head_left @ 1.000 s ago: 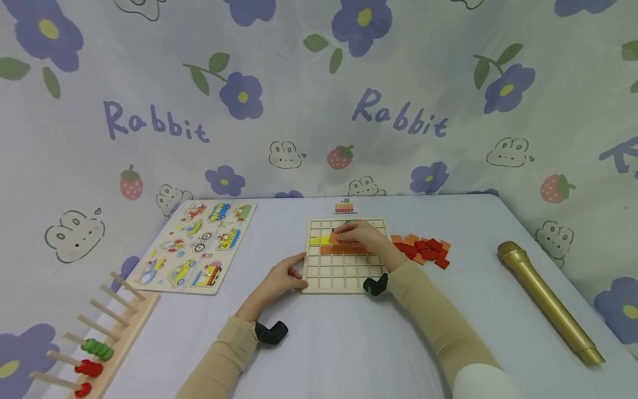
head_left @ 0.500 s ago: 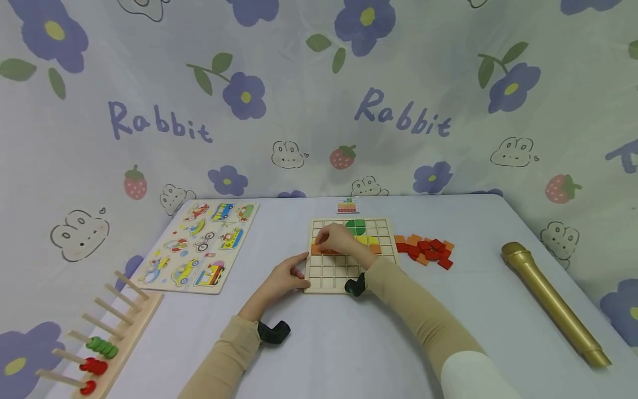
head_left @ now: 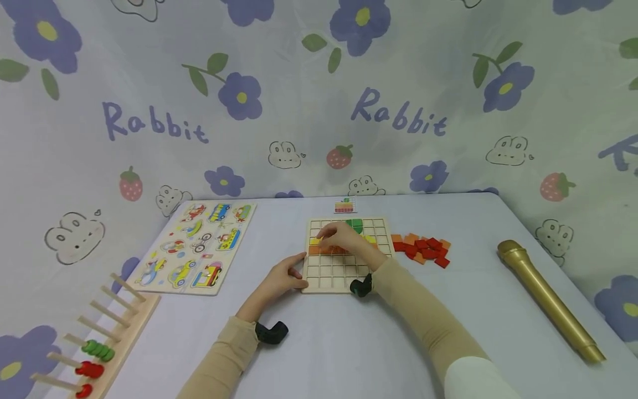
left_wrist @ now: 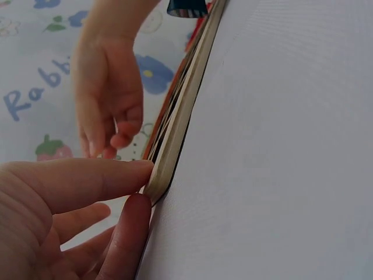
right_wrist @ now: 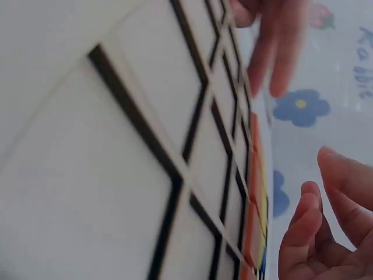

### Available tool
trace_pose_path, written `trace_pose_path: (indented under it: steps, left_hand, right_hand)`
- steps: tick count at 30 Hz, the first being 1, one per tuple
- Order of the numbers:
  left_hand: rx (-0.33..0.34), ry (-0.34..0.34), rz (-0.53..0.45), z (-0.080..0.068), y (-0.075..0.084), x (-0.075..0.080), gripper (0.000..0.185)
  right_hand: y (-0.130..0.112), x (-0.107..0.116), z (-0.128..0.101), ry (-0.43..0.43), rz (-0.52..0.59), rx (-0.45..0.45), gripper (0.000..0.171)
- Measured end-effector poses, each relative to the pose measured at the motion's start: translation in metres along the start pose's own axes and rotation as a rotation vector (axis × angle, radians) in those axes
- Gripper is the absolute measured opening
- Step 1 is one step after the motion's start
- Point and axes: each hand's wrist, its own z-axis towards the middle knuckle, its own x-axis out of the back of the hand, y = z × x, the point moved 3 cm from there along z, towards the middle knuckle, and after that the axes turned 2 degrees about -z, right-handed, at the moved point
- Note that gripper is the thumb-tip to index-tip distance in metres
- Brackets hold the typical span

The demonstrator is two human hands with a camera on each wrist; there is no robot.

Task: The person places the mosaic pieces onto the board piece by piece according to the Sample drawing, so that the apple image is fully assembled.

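My left hand (head_left: 280,278) rests at the left edge of a wooden grid board (head_left: 333,282). In the left wrist view, two nearly straight fingertips of the left hand (left_wrist: 81,204) touch the board's side (left_wrist: 175,137). Above the upper left part of the board hovers my right hand (head_left: 343,237), partly hiding a row of orange square tiles (head_left: 314,250). Fingers and thumb of the right hand (right_wrist: 332,221) stand apart in the right wrist view, nothing between them. Yellow tiles (head_left: 370,239) lie behind the orange row, and green tiles (head_left: 356,225) farther back.
Loose red and orange tiles (head_left: 423,249) lie right of the board. A small picture card (head_left: 345,205) is behind it. A vehicle puzzle board (head_left: 199,246) and a wooden peg stand (head_left: 119,338) with coloured beads are at the left; a gold microphone (head_left: 548,302) lies right.
My right hand carried an orange tile leftward to the left end of the orange row, let it go, then rose slightly. The left hand has stayed at the board's edge.
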Motion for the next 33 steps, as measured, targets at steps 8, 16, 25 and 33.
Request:
trace_pose_path:
  steps: [8, 16, 25, 33]
  left_hand:
    - [0.033, 0.025, -0.001, 0.001, -0.001, 0.002, 0.076]
    - [0.032, 0.021, 0.006, 0.002, -0.005, 0.003, 0.076]
    - [0.024, 0.010, -0.001, 0.002, -0.006, 0.002, 0.076]
    - [0.021, 0.008, 0.000, 0.005, -0.005, -0.001, 0.076]
  right_hand:
    - [0.028, 0.065, -0.035, 0.126, 0.099, -0.072, 0.032]
    - [0.089, 0.142, -0.092, 0.340, 0.056, -0.267, 0.041]
    - [0.128, 0.180, -0.138, 0.276, -0.060, -0.429, 0.056]
    - [0.136, 0.186, -0.140, 0.280, -0.151, -0.425, 0.051]
